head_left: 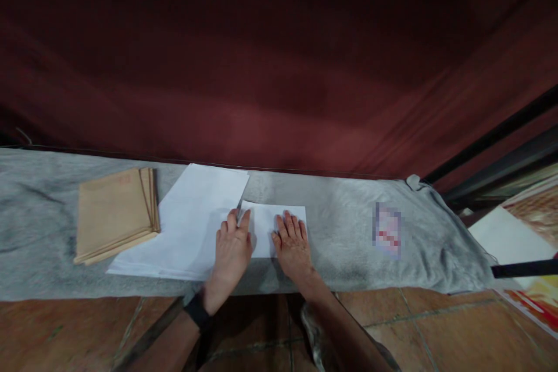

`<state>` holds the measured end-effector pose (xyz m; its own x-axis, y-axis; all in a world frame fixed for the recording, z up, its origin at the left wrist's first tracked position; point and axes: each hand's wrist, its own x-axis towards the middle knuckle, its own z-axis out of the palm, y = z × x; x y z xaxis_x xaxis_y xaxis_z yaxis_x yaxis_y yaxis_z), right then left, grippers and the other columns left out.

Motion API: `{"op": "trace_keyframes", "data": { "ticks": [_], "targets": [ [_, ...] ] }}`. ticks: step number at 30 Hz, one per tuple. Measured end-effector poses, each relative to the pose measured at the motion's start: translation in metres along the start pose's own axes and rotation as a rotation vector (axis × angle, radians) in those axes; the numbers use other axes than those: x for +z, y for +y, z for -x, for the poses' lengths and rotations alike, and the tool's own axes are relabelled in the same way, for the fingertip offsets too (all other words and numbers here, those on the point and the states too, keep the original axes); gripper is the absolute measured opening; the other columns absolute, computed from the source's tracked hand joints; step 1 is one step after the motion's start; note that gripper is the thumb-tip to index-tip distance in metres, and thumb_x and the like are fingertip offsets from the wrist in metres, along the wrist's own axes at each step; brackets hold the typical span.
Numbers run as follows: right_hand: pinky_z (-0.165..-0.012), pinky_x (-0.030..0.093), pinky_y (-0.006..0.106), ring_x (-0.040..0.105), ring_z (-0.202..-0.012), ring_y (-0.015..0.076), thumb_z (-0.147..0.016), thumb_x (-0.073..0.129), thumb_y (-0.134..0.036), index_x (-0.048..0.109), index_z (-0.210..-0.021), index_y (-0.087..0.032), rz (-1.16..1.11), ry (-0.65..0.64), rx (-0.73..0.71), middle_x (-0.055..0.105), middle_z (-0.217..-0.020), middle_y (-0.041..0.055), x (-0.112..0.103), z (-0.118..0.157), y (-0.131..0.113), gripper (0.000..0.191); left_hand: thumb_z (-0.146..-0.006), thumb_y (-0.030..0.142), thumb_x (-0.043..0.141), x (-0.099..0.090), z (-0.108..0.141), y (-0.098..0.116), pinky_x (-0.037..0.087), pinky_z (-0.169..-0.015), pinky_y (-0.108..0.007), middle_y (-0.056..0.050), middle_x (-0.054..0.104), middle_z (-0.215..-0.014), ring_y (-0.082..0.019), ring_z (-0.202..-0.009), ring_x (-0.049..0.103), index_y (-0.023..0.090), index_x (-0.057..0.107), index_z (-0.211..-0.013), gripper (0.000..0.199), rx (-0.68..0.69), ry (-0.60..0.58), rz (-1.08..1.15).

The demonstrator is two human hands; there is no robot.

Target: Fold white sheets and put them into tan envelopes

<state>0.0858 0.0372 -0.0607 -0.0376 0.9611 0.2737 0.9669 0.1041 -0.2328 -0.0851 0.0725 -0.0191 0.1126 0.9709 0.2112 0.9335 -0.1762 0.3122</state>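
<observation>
As you look down, a dark red cloth [244, 110] hangs beyond the stack of white paper [187, 221], spanning your whole view. Orange-brown floor tiles [471, 331] show on the near side of the stack. Beneath the stack runs a long grey cloth [344, 209], wrinkled at both ends. Far to the right of the stack, off the cloth, are printed sheets [540, 314], partly cut off by the frame. Brown envelopes [113, 200] lie in a pile against the stack's left side. The small white sheet [264, 232] lies just right of the stack, under your hands. Your right hand [294, 244] rests flat on its right end, fingers slightly spread. Your left hand [233, 238] is between stack and sheet, index finger extended, other fingers bent; whether it pinches the sheet, you cannot tell. Well right of the stack lies a pixelated card [387, 231]. Smallest is your black wristband [197, 311], near the stack's lower edge.
</observation>
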Motion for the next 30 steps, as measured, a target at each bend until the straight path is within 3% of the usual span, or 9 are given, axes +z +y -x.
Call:
{"op": "trace_keyframes", "data": {
  "ticks": [3,5,7,11,19,23,26,30],
  "targets": [
    [-0.122,0.029,0.054,0.037,-0.151,0.0307,-0.107,0.042,-0.033,0.045,-0.155,-0.019,0.010,-0.017,0.010,0.037,-0.164,0.0135,0.001,0.000,0.000,0.050,-0.097,0.019,0.043,0.010,0.005,0.011,0.043,-0.112,-0.056,-0.023,0.044,-0.156,-0.038,-0.141,0.047,0.011,0.055,-0.144,0.049,0.153,0.044,-0.048],
    [-0.123,0.028,0.054,0.035,-0.151,0.0304,-0.106,0.042,-0.029,0.043,-0.156,-0.019,0.015,-0.035,0.001,0.035,-0.165,0.0130,0.001,0.001,0.000,0.051,-0.101,0.027,0.040,0.024,0.008,0.018,0.035,-0.119,-0.055,-0.017,0.042,-0.161,-0.035,-0.150,0.035,0.014,0.055,-0.145,0.048,0.291,0.004,-0.007],
    [-0.123,0.026,0.053,0.033,-0.152,0.0293,-0.104,0.042,-0.022,0.040,-0.157,-0.021,0.019,-0.046,-0.014,0.032,-0.166,0.0116,0.002,0.002,0.002,0.054,-0.104,0.035,0.038,0.038,0.010,0.023,0.031,-0.122,-0.055,-0.014,0.044,-0.160,-0.031,-0.152,0.034,0.016,0.053,-0.148,0.050,0.327,-0.044,0.008],
    [-0.124,0.026,0.052,0.033,-0.152,0.0276,-0.102,0.041,-0.018,0.037,-0.159,-0.023,0.019,-0.034,-0.017,0.031,-0.167,0.0101,0.004,0.004,0.006,0.057,-0.104,0.045,0.035,0.050,0.012,0.024,0.026,-0.125,-0.053,-0.014,0.043,-0.160,-0.029,-0.152,0.034,0.014,0.046,-0.153,0.058,0.300,-0.063,-0.009],
    [-0.120,0.030,0.053,0.040,-0.148,0.0303,-0.106,0.039,-0.035,0.043,-0.156,-0.017,0.056,0.047,0.081,0.040,-0.162,0.0159,0.001,0.000,0.028,0.053,-0.103,0.049,0.037,0.047,0.013,0.015,0.023,-0.126,-0.053,-0.018,0.038,-0.162,-0.031,-0.153,0.031,0.009,0.040,-0.155,0.066,0.233,-0.041,-0.061],
    [-0.118,0.032,0.052,0.043,-0.144,0.0317,-0.105,0.039,-0.033,0.045,-0.153,-0.011,0.068,0.085,0.107,0.045,-0.159,0.0180,-0.003,0.000,0.036,0.054,-0.102,0.051,0.037,0.047,0.013,0.014,0.022,-0.126,-0.052,-0.018,0.038,-0.163,-0.030,-0.153,0.031,0.010,0.039,-0.156,0.067,0.224,-0.038,-0.072],
    [-0.111,0.039,0.052,0.052,-0.135,0.0339,-0.102,0.040,-0.029,0.048,-0.150,-0.008,0.053,0.084,0.175,0.054,-0.151,0.0209,-0.011,-0.003,0.040,0.053,-0.102,0.053,0.038,0.050,0.013,0.014,0.023,-0.126,-0.052,-0.017,0.036,-0.164,-0.030,-0.153,0.032,0.013,0.038,-0.157,0.068,0.223,-0.030,-0.073],
    [-0.096,0.049,0.044,0.066,-0.112,0.0320,-0.099,0.042,-0.025,0.054,-0.143,-0.008,-0.007,0.051,0.307,0.069,-0.126,0.0216,-0.022,-0.009,0.045,0.049,-0.101,0.052,0.039,0.052,0.014,0.013,0.024,-0.125,-0.054,-0.017,0.037,-0.163,-0.031,-0.154,0.031,0.014,0.037,-0.158,0.068,0.228,-0.027,-0.072]
  ]
}}
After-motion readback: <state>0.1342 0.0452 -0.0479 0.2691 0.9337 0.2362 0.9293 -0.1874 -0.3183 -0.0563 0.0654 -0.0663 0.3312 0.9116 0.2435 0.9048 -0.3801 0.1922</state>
